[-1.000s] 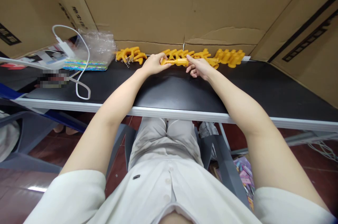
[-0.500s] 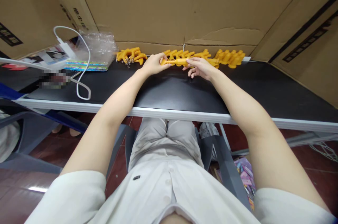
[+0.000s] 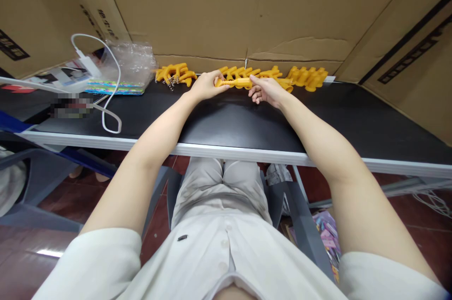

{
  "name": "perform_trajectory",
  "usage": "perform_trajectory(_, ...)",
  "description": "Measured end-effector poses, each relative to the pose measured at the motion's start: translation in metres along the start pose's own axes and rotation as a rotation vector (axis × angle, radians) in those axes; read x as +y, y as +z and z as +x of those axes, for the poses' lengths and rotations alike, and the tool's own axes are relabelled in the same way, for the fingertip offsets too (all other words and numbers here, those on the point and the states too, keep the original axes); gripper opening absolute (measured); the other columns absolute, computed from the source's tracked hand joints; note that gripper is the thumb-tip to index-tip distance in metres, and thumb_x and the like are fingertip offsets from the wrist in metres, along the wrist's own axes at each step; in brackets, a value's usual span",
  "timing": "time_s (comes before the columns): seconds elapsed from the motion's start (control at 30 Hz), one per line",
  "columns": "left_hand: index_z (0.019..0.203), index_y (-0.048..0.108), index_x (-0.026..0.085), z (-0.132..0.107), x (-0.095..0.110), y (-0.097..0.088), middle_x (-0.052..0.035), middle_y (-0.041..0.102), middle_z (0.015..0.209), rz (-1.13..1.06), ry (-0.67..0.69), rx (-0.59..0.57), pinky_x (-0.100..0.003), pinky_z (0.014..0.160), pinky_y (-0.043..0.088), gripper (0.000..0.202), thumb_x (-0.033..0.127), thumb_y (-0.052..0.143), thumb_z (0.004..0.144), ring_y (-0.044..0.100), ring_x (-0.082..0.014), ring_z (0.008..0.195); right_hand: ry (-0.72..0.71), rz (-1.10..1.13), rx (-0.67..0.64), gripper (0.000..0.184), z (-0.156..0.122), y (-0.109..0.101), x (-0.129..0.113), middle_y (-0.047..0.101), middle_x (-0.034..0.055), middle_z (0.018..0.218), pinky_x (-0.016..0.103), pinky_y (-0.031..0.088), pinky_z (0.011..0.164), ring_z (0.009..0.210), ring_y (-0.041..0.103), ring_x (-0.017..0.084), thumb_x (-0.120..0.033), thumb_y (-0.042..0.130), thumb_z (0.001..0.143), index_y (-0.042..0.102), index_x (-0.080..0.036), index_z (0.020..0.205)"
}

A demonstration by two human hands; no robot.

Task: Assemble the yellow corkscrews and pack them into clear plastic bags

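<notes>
Above the far part of the black table, my left hand (image 3: 207, 85) pinches the left end of a slim yellow plastic piece (image 3: 241, 82) between thumb and fingers. The piece lies level, with a thicker, handle-like right half. My right hand (image 3: 266, 90) is closed at that right end, thumb and forefinger against it and the other fingers curled beneath. Just behind both hands runs a row of branched yellow plastic parts (image 3: 243, 72). Where the fingers cover the piece, its ends are hidden.
Yellow branched parts with metal springs (image 3: 173, 75) lie left of my hands. Upright yellow pieces (image 3: 308, 77) stand at the right. A clear plastic bag (image 3: 132, 62), coloured packs (image 3: 116, 88) and a white cable (image 3: 119, 67) occupy the left. Cardboard (image 3: 212, 12) walls the table's back.
My right hand's fingertips have shifted slightly along the yellow piece towards its right end, and the lower fingers have curled in more. My left hand has stayed in place.
</notes>
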State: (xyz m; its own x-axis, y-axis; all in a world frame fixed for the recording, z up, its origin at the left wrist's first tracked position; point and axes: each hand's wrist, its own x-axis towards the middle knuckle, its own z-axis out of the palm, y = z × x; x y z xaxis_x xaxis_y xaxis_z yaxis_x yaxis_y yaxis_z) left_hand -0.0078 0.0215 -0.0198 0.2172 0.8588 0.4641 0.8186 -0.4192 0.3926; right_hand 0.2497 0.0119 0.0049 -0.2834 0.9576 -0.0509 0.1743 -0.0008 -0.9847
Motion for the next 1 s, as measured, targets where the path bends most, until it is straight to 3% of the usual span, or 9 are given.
perform_trajectory(0.27,0.117,0.074,0.020,-0.004,0.012,-0.006,-0.0085,0.077,0.101,0.039,-0.053,-0.037,-0.040,0.098,0.055,0.036,0.048,0.076,0.095,0.074,-0.0304,0.101,0.055,0.008,0.056,0.047,-0.002,0.003,-0.003,0.064,0.0001,0.059,0.017,0.042,0.039,0.041,0.056,0.010,-0.064,0.076,0.105,0.064,-0.019,0.099)
perform_trajectory(0.57,0.118,0.075,0.020,-0.001,0.007,-0.002,-0.0078,0.077,0.100,0.056,-0.025,-0.035,-0.038,0.095,0.054,0.037,0.049,0.077,0.095,0.073,-0.0291,0.099,0.116,0.028,0.129,0.040,-0.010,0.010,-0.013,0.060,0.0001,0.053,0.018,0.039,0.040,0.039,0.052,0.011,-0.051,0.068,0.113,0.056,-0.021,0.089)
perform_trajectory(0.83,0.122,0.075,0.020,0.001,0.005,-0.001,-0.0081,0.077,0.103,0.049,-0.002,-0.043,-0.038,0.096,0.054,0.039,0.048,0.076,0.096,0.073,-0.0287,0.100,0.125,0.013,0.143,0.046,-0.009,0.010,-0.013,0.059,0.0003,0.051,0.019,0.040,0.040,0.039,0.051,0.011,-0.056,0.074,0.108,0.058,-0.021,0.084)
perform_trajectory(1.0,0.120,0.075,0.020,0.002,0.003,0.000,-0.0078,0.077,0.103,0.043,0.002,-0.040,-0.038,0.097,0.054,0.038,0.049,0.076,0.095,0.072,-0.0286,0.100,0.129,0.006,0.139,0.047,-0.008,0.009,-0.013,0.057,0.0009,0.050,0.019,0.039,0.040,0.039,0.051,0.011,-0.056,0.069,0.111,0.060,-0.020,0.081)
